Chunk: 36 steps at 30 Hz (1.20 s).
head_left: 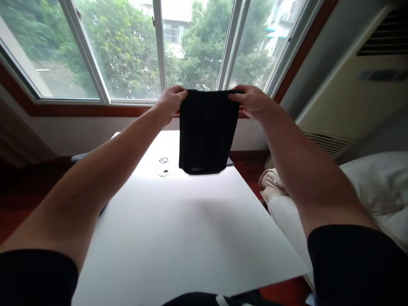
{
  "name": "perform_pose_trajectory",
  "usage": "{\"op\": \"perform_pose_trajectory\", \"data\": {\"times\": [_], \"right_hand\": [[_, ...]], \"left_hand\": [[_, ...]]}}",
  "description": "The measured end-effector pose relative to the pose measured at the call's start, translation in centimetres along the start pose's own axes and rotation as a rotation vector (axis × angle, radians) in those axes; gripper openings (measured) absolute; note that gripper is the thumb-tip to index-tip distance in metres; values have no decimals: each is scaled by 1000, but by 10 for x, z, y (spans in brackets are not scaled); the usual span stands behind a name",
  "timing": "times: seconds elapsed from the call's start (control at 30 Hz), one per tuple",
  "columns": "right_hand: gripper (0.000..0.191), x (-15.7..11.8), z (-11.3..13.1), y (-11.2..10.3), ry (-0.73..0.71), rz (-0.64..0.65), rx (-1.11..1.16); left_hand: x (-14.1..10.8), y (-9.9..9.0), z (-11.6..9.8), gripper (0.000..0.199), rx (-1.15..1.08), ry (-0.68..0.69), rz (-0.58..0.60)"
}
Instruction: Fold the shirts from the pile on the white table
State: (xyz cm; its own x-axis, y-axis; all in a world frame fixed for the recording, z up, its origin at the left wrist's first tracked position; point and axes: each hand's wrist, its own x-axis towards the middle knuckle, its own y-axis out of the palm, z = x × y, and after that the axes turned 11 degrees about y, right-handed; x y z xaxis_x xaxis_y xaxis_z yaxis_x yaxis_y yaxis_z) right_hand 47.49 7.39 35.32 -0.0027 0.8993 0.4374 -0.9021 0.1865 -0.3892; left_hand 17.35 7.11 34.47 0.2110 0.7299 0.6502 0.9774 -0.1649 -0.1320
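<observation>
Black cloth (207, 131), held up by its two upper corners, hangs above the far part of a white table (178, 229), in front of the window (194, 46). Its upper edge runs nearly level between the hands; its sides fall almost straight, and its rounded lower edge hangs free, with a soft shadow on the tabletop nearer the viewer. The left hand (172, 102) is closed in a pinch on the left upper corner, thumb on the near face. The right hand (251, 101) pinches the right upper corner between thumb and fingers. Both arms are extended forward, each emerging from a black sleeve.

On the far left part of the tabletop, left of the cloth, lie two small round items (163, 173), one beyond the other; each shows a pale surface with a dark patch, and whether either is hollow cannot be told. A thin dark flat object (230, 162), mostly hidden by the cloth, shows at the far right edge of the table. To the right, beside the table, are white bedding (379, 187) and a crumpled beige fabric (272, 182); above them stands a cream vented unit (357, 89). Reddish floor (282, 291) is visible near right.
</observation>
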Motion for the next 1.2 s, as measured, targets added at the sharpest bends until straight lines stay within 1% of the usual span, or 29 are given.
{"op": "perform_pose_trajectory", "data": {"times": [0.03,0.07,0.1,0.13,0.2,0.23,0.27,0.3,0.33,0.37,0.4,0.43,0.5,0.53,0.6,0.7,0.73,0.77,0.87,0.93,1.0,1.07,1.1,1.17,1.2], "right_hand": [[66,15,-4,-9,1,-22,-10],[69,26,-10,-17,6,-46,-23],[65,34,-18,-24,9,-79,-39],[57,38,-29,-29,12,-119,-65],[39,32,-60,-32,10,-194,-165],[35,24,-79,-31,19,-207,-251],[36,13,-100,-29,38,-180,-353],[37,-1,-121,-25,78,-127,-464],[35,-17,-141,-20,133,-64,-564],[29,-34,-160,-15,189,46,-651],[20,-51,-175,-9,221,138,-677],[17,-67,-188,-3,249,207,-692],[27,-93,-207,7,284,278,-719],[32,-103,-213,11,301,283,-733],[33,-114,-223,19,345,230,-773],[22,-117,-235,35,404,111,-828],[18,-117,-239,41,411,89,-835],[19,-116,-243,49,406,80,-834],[36,-118,-252,77,353,62,-820],[45,-123,-257,99,321,56,-817],[52,-129,-262,122,336,89,-826],[58,-134,-265,145,414,137,-860],[61,-135,-267,156,469,148,-885],[62,-133,-267,179,571,111,-921],[59,-132,-267,190,578,88,-922]], "left_hand": [[16,9,3,33,78,55,7],[29,17,8,37,165,116,15],[37,25,15,40,251,180,13],[41,33,24,43,333,226,17],[33,50,52,47,472,244,61],[22,60,69,47,536,230,109],[6,70,87,46,569,215,158],[-13,81,106,42,590,211,216],[-34,92,125,34,615,209,284],[-58,102,143,26,628,200,341],[-82,111,159,20,640,185,397],[-105,120,173,18,657,166,439],[-144,131,197,14,695,109,511],[-158,135,206,13,712,87,536],[-176,138,219,15,747,55,567],[-181,138,230,23,793,41,598],[-180,138,231,25,803,43,614],[-179,138,231,26,808,48,636],[-181,136,229,22,792,81,728],[-187,129,227,18,764,120,797],[-199,114,225,19,744,173,850],[-215,91,224,20,746,211,865],[-224,78,223,21,755,216,853],[-241,46,220,20,796,202,802],[-249,28,218,19,834,182,759]]}}
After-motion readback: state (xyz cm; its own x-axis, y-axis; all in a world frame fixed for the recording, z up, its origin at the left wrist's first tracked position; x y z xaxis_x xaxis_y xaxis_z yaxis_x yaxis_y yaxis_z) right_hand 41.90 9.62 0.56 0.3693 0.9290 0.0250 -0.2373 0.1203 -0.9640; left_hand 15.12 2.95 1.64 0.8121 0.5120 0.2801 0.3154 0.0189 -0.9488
